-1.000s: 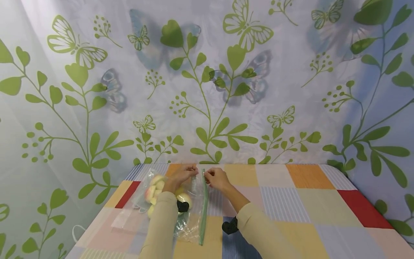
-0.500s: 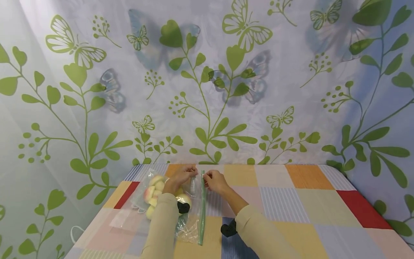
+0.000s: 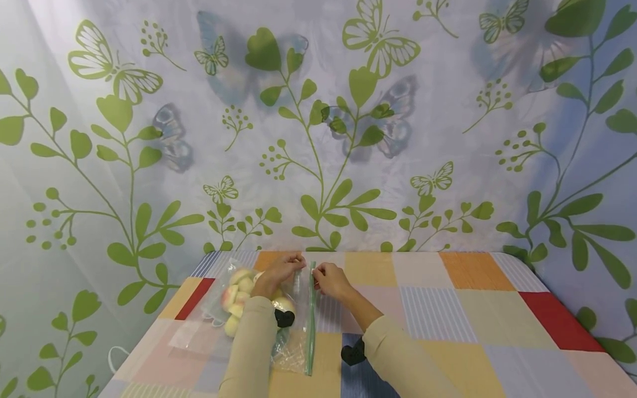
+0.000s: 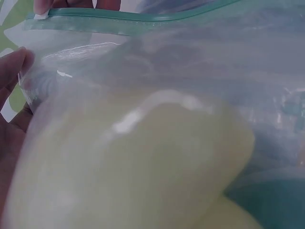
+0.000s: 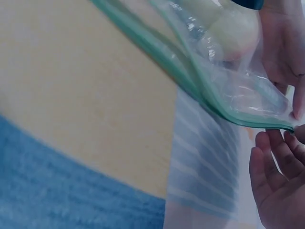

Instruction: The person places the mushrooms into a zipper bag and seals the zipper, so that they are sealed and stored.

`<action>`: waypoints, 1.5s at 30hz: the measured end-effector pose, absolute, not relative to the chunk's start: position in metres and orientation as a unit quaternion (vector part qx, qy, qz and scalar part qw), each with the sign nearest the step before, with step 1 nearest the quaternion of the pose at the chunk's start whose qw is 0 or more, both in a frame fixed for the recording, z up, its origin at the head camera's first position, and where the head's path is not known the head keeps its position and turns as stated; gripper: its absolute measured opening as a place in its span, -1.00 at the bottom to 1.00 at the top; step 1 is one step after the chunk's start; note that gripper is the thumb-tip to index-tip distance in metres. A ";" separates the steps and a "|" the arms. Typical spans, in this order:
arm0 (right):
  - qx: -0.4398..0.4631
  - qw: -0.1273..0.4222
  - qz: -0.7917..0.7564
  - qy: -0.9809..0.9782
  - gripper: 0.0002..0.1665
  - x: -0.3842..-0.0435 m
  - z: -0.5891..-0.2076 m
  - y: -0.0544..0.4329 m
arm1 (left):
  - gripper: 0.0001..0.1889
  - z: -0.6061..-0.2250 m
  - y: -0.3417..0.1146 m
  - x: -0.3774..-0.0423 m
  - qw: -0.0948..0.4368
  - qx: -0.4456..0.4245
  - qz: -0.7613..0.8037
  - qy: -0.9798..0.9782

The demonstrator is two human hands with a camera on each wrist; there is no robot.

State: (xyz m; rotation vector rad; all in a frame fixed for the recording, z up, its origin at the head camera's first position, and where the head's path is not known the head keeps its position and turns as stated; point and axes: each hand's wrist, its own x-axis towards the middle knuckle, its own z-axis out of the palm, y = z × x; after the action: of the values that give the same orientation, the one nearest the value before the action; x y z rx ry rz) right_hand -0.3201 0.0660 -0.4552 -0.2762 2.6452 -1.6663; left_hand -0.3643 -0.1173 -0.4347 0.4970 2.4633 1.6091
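Observation:
A clear zip bag [image 3: 293, 354] with a green zip strip [image 3: 311, 326] lies on the table, its mouth to the right. Several pale yellow, pink-tinged rounded pieces like fruit [image 3: 231, 297] fill it. At the strip's far end, my right hand [image 3: 332, 277] pinches a small white slider [image 4: 42, 15]. My left hand [image 3: 281, 272] pinches the bag's far edge just left of that end. Through the right wrist view, the zip's two green edges [image 5: 143, 40] stand apart along the near part and come together by my right fingertips [image 5: 263, 136].
A patchwork cloth [image 3: 497, 315] covers the table. Black heart-shaped wrist pieces [image 3: 353, 352] sit by both sleeves. A white cord loop [image 3: 115, 356] shows at the left table edge. Behind hangs a curtain [image 3: 448, 110] with green leaves and butterflies.
My right hand has shifted very slightly toward me along the zip strip's far end. My left hand stays nearly still on the bag's edge.

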 end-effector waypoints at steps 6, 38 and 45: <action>-0.104 0.003 -0.510 0.854 -0.74 -0.318 -0.454 0.069 | -0.84 -0.431 -0.115 -0.367 0.064 0.172 0.517 0.836; -0.129 0.023 -0.513 0.848 -0.75 -0.308 -0.461 0.082 | -0.89 -0.429 -0.110 -0.369 0.034 0.150 0.494 0.856; -0.132 0.031 -0.496 0.858 -0.75 -0.304 -0.464 0.081 | -0.90 -0.431 -0.112 -0.369 0.037 0.144 0.494 0.857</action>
State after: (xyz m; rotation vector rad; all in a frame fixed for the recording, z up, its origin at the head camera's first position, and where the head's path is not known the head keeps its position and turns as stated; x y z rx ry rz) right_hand -0.3040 0.0805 -0.4644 -0.4069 2.6433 -1.5286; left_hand -0.3687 -0.1124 -0.4307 0.4408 2.6293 1.5161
